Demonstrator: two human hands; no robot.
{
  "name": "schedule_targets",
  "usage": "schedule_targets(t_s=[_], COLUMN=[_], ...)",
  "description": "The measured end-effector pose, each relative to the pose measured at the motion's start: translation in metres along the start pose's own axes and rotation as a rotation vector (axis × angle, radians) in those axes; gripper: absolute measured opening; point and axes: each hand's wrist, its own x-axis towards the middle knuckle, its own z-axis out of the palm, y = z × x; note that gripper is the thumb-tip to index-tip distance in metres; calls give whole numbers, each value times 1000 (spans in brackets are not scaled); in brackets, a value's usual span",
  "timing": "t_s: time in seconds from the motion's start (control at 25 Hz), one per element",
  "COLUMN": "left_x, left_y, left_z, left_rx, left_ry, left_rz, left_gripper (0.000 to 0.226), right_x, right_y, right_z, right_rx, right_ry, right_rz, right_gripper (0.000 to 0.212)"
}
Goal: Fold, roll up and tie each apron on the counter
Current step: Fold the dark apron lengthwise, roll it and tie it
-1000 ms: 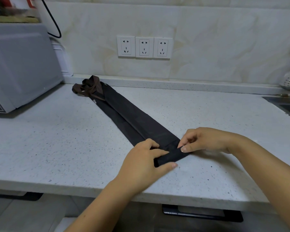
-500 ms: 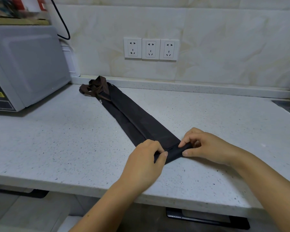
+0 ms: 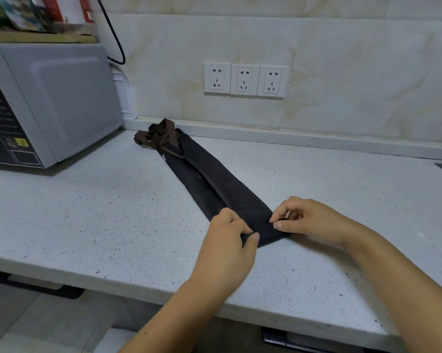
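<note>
Left hand: the left hand point(image 3: 227, 240) pinches the near-left corner of the apron's end, thumb tip and curled fingers closed on the cloth, just below the frame's middle.
Right hand: the right hand point(image 3: 309, 220) pinches the right corner of the same end between thumb and forefinger, the other fingers curled above it.
Near end: the cloth between the two hands is turned up into a small fold or first roll; how many turns it has cannot be told.
Apron: the dark apron point(image 3: 209, 184), folded into a long narrow strip, runs diagonally from the hands up toward the wall at upper centre-left.
Straps: brown straps point(image 3: 158, 136) lie bunched on the strip's far end, near the backsplash.
Counter: a white speckled counter point(image 3: 100, 215) bears the apron.
Microwave: a grey microwave point(image 3: 49, 103) stands at the upper left, apart from the apron.
Sockets: three white wall sockets point(image 3: 245, 79) sit on the tiled wall above the strip.
</note>
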Motion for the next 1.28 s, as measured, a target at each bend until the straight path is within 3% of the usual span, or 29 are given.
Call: schedule_targets(t_s=[0.12,0.24,0.32,0.44,0.6,0.72,0.92,1.08,1.28], left_x=[0,-5,-8,-7,2,4,-2,-3,-2], left_y=[-2,-2,-2,-6,-10,-10,-17,-16,-18], left_z=[-1,-6,-8,-11,-18,-20,-18,-18,-17], left_rx=[73,240,252,216,164,149,121,125,205], left_ry=[28,37,16,22,-20,18,79,35,65], left_rz=[-10,94,99,27,-52,-50,-51,-30,-98], left_gripper=[22,26,31,36,29,15,28,31,34], right_x=[-6,-3,3,14,17,12,15,14,9], right_y=[7,3,-2,-11,-9,-7,-9,-11,-7], right_z=[5,6,0,-3,13,15,17,14,20], right_rx=[9,-20,-64,-107,21,-3,-33,31,24], right_ry=[-48,-62,-129,-217,15,-47,-80,-124,-46], right_rz=[-14,-54,-5,71,-66,-62,-97,-22,-112], right_gripper=[18,9,5,17,15,14,2,13,14])
